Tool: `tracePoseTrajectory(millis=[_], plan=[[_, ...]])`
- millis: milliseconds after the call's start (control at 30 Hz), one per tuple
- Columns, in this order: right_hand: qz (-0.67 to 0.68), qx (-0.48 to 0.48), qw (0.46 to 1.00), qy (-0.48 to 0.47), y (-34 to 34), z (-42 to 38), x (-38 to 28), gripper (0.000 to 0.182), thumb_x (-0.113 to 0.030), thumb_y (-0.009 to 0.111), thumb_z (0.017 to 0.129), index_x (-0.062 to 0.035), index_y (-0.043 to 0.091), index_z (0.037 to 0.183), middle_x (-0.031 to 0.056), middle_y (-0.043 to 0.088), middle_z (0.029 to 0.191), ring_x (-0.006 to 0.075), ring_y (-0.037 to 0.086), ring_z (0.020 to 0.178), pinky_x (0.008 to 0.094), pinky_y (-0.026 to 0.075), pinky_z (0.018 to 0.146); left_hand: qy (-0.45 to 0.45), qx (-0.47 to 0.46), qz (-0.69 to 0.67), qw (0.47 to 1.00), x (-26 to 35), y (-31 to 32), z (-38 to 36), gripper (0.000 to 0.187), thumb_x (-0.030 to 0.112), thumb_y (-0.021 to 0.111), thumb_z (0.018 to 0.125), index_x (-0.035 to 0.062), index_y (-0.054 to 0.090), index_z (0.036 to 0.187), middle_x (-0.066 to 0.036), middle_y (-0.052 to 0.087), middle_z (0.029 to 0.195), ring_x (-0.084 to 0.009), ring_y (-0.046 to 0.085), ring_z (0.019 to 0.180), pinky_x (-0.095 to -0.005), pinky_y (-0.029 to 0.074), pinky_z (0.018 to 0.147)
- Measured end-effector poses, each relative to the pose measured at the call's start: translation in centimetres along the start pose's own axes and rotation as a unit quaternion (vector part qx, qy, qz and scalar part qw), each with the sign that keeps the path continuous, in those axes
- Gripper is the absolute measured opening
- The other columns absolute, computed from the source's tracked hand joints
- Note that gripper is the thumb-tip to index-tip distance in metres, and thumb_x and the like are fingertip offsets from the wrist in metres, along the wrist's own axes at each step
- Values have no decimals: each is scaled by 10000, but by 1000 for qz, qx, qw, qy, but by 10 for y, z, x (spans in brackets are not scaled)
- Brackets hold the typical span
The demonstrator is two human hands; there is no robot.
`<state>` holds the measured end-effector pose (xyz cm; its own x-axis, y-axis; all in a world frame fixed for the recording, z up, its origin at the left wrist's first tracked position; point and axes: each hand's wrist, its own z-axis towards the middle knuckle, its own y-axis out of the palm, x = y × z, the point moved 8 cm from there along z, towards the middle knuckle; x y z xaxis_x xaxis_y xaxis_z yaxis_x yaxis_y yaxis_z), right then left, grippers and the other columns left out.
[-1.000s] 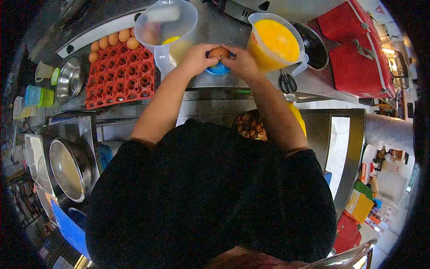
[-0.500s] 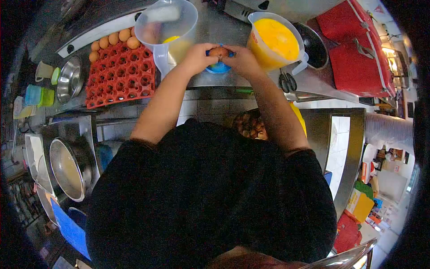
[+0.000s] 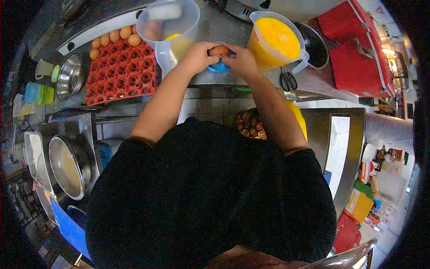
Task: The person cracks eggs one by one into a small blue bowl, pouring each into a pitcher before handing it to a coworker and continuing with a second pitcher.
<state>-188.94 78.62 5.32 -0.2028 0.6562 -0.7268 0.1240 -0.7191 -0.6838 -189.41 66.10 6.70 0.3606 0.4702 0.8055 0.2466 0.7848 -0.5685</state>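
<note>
Over a small blue bowl [image 3: 219, 68], both hands grip one brown egg [image 3: 219, 51]. My left hand [image 3: 199, 58] closes on its left side and my right hand [image 3: 242, 61] on its right, thumbs together at the near side. The far side of the egg is hidden. Left of the hands stands a clear plastic jug [image 3: 186, 27] with some yellow yolk low inside. A second jug [image 3: 264, 53], nearly full of yellow egg liquid, is close by my right hand.
A red egg tray [image 3: 121, 74] lies left, with several brown eggs [image 3: 114, 35] along its far edge. Scissors [image 3: 288, 80] rest near the counter's front edge. Broken shells fill a container [image 3: 251, 124] below. A black bowl [image 3: 313, 47] and red bag [image 3: 358, 67] stand right.
The hands stay over the blue bowl, and more of the egg's shell shows between them. The jugs and the tray keep their places.
</note>
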Motion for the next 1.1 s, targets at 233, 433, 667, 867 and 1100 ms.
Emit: tracePoseTrajectory(millis=[233,433,667,867,1100], plan=[[3,28,999,-30,-3,-3,-5,466,-256,663,700,-67,554,1111,140,614,957,223,604,776,320,479,709,-2,3,6,1000,-5,2,0,428,188,644,641,79,591,1052,-158,602,919,-277,582,821,-336,456,744],[-9,31,999,-20,-2,-3,-3,487,-283,663,690,-49,555,1104,169,612,942,289,613,804,351,482,718,6,-2,4,1000,-9,5,2,426,191,638,644,77,591,1051,-159,599,929,-276,581,818,-334,456,747],[14,32,999,1,-3,-4,0,457,-214,664,713,-80,549,1134,97,619,834,127,570,694,265,465,661,-2,4,-27,1000,-9,3,0,422,184,641,648,72,589,1051,-165,602,922,-267,589,812,-329,464,726],[-11,30,999,-1,-3,-1,7,452,-177,651,723,-88,536,1152,77,613,813,102,554,676,248,461,649,-2,7,11,1000,-4,0,1,407,159,628,672,84,583,1070,-100,619,801,-196,590,709,-297,465,673],[23,-12,1000,17,-5,0,10,458,-138,634,716,-57,526,1153,97,613,947,116,577,810,245,459,734,-22,0,30,999,-9,1,1,409,139,604,690,85,567,1094,-92,574,718,-187,558,650,-294,454,644]])
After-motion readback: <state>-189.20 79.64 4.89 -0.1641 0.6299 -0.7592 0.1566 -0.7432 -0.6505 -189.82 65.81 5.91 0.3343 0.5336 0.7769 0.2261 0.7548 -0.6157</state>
